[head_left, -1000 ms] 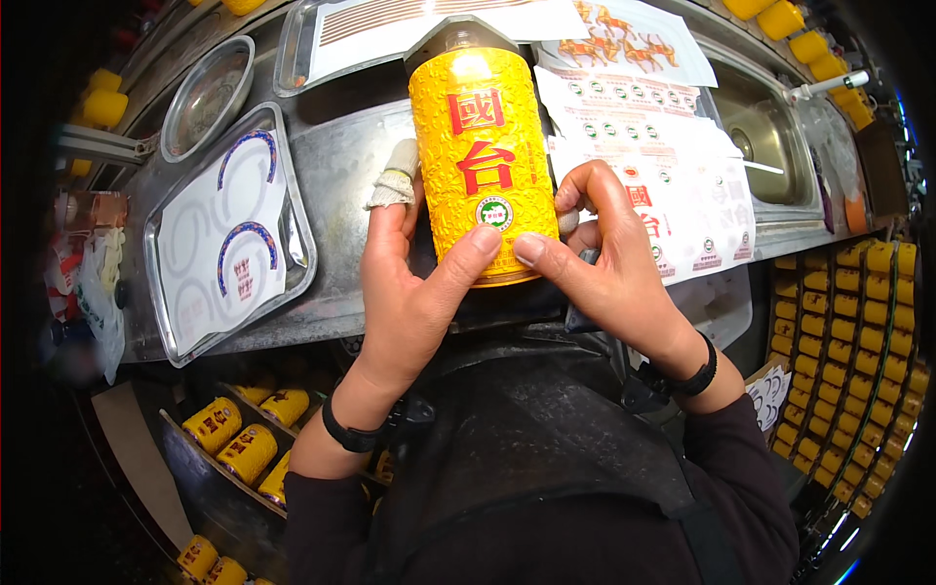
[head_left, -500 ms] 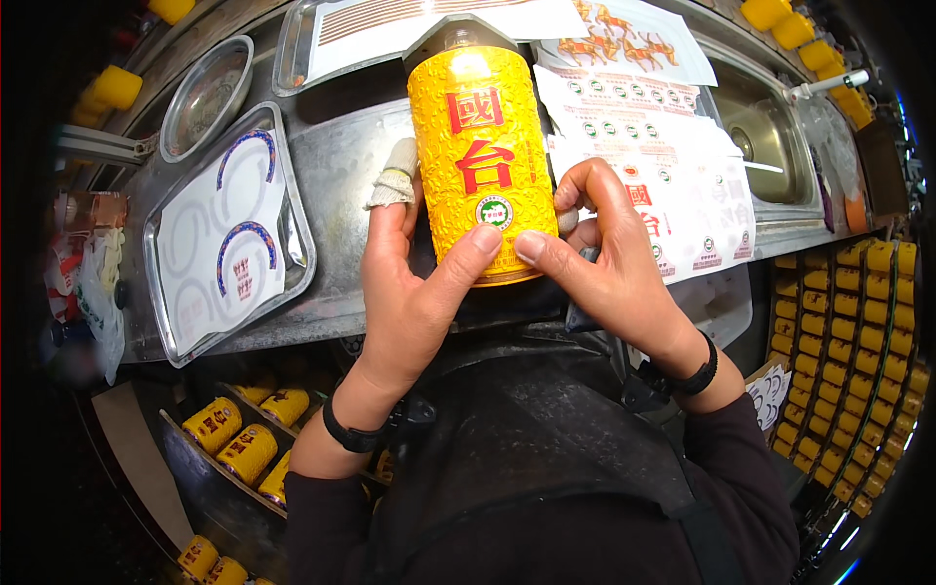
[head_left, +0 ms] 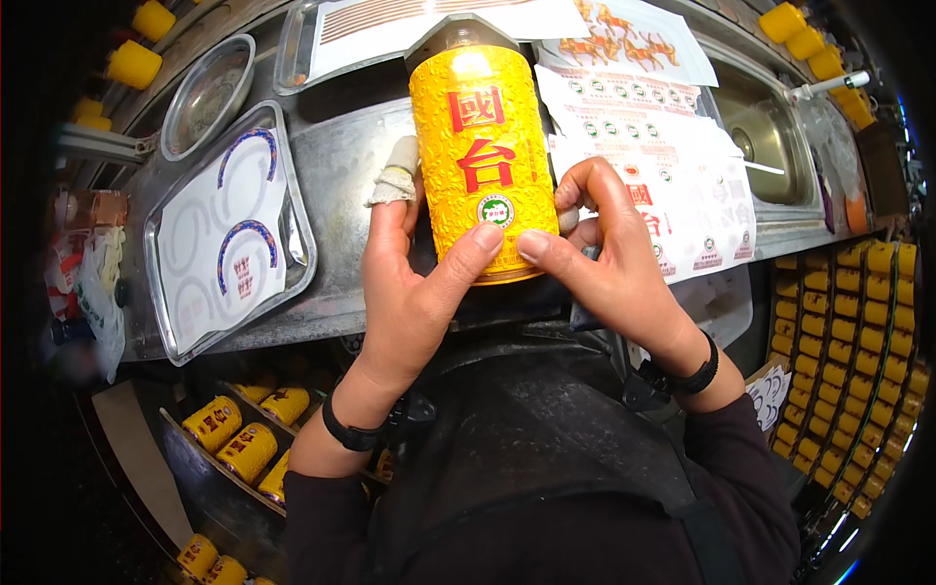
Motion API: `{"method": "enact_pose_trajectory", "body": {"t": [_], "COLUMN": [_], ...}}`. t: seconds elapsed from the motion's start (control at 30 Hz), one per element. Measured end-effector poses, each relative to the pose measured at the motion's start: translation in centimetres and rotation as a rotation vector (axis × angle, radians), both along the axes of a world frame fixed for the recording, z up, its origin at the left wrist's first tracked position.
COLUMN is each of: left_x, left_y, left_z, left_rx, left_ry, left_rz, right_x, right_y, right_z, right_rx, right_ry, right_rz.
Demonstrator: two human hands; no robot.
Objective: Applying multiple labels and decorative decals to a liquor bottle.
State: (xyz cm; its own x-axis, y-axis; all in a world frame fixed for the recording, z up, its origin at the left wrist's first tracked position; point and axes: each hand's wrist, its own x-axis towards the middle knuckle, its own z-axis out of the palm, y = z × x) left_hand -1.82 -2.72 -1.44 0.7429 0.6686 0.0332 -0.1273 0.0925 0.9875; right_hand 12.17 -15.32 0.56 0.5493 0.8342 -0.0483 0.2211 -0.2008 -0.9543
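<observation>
A yellow embossed bottle (head_left: 478, 127) with red characters and a small green-and-white round emblem (head_left: 495, 211) is held in front of me over the counter edge. My left hand (head_left: 409, 292) grips its lower left side; a pale cloth wrap (head_left: 392, 183) covers one finger. From the right, my right hand (head_left: 619, 268) closes on the same bottle, its fingers partly hidden behind it. Both thumbs lie on the front, close to the emblem and the lower rim. At the bottle's far end is a dark angular piece (head_left: 419, 47), partly hidden.
A metal tray (head_left: 302, 249) of printed decal sheets lies left, near a metal bowl (head_left: 181, 146). Decal sheets (head_left: 634, 127) cover the counter right, before a sink (head_left: 795, 190). Yellow bottles fill a crate (head_left: 210, 448) below left and racks (head_left: 848, 341) at right.
My hands and the bottle have barely moved. Yellow bottles along the far edge have shifted to the right, at both top corners.
</observation>
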Motion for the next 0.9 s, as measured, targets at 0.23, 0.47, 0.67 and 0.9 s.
{"method": "enact_pose_trajectory", "body": {"t": [0.23,0.47,0.67,0.9], "left_x": [-0.8,-1.9,-1.8,-1.7], "left_y": [0.4,0.8,0.5,0.5], "left_z": [-1.0,-1.9,-1.8,-1.8], "left_rx": [-0.161,-0.136,-0.132,-0.136], "left_ry": [-0.112,-0.144,-0.111,-0.117], "left_rz": [0.008,-0.074,-0.048,-0.047], "right_x": [0.8,0.7,0.2,-0.2], "right_y": [-0.9,-1.0,-0.7,-0.6], "right_z": [-0.5,-0.7,-0.3,-0.2], "right_rx": [0.089,0.104,0.037,0.059], "right_ry": [0.405,0.459,0.38,0.296], "right_rz": [0.034,0.011,0.002,0.003]}}
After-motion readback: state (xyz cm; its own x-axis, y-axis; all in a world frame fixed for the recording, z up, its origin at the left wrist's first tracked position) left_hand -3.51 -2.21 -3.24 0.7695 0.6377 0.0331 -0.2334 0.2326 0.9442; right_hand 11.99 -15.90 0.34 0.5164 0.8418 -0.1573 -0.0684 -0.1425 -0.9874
